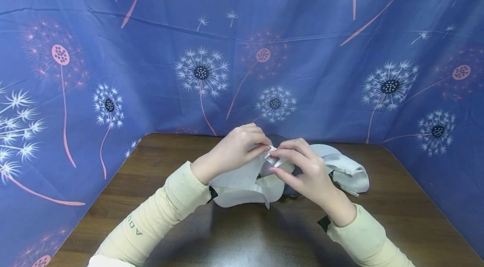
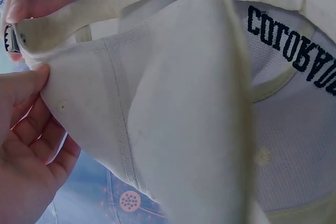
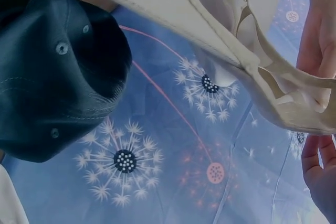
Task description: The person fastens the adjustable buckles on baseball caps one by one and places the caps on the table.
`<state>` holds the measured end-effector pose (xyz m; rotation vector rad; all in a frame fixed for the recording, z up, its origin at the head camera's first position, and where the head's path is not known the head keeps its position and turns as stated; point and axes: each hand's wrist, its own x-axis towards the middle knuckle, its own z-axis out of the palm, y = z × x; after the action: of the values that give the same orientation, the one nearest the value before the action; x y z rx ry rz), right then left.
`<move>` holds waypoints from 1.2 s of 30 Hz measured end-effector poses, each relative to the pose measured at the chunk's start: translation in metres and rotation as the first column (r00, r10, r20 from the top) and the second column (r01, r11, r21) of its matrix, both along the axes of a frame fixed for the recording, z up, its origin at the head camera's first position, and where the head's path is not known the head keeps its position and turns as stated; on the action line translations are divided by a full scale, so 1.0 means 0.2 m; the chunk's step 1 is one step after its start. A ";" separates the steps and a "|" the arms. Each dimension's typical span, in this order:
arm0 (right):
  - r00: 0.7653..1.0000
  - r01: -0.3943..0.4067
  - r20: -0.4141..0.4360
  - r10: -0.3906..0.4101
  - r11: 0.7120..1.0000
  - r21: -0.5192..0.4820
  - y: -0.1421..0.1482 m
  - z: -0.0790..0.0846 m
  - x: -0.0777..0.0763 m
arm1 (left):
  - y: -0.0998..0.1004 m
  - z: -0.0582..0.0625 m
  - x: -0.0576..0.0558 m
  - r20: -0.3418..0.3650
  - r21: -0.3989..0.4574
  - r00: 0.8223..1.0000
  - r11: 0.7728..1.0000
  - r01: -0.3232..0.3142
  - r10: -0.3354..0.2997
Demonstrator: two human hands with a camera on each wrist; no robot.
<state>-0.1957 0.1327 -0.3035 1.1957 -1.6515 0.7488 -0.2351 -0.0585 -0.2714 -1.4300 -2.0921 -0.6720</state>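
Between the two hands is a cream baseball cap (image 1: 236, 179), with a strap and a metal buckle (image 1: 271, 159) at its back. My left hand (image 1: 240, 145) pinches the cap's strap area from the left. From the right, my right hand (image 1: 302, 168) pinches it by the buckle, thumb below and fingers above. In the left wrist view the inside of the cap (image 2: 194, 93) shows dark embroidered lettering (image 2: 291, 48), and the buckle (image 2: 11, 38) stands at the strap's end. The right wrist view has the cream cap's strap (image 3: 294, 74) between fingers of both hands.
A second whitish cap (image 1: 349, 172) lies on the brown wooden table (image 1: 242, 237), right of the hands. Behind them sits a dark cap (image 3: 63, 77), mostly hidden in the head view. A blue dandelion-print cloth (image 1: 321, 69) hangs along the table's back and sides.
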 end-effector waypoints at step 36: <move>0.993 -0.121 -0.015 0.120 0.980 -0.160 -0.05 0.03 0.07 | 0.03 -0.13 0.24 -0.248 0.318 0.917 0.920 -0.228 0.313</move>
<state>-0.1826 0.1237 -0.2967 1.1887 -1.4940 0.9361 -0.1867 -0.0515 -0.2964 -0.9862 -1.8279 -0.5774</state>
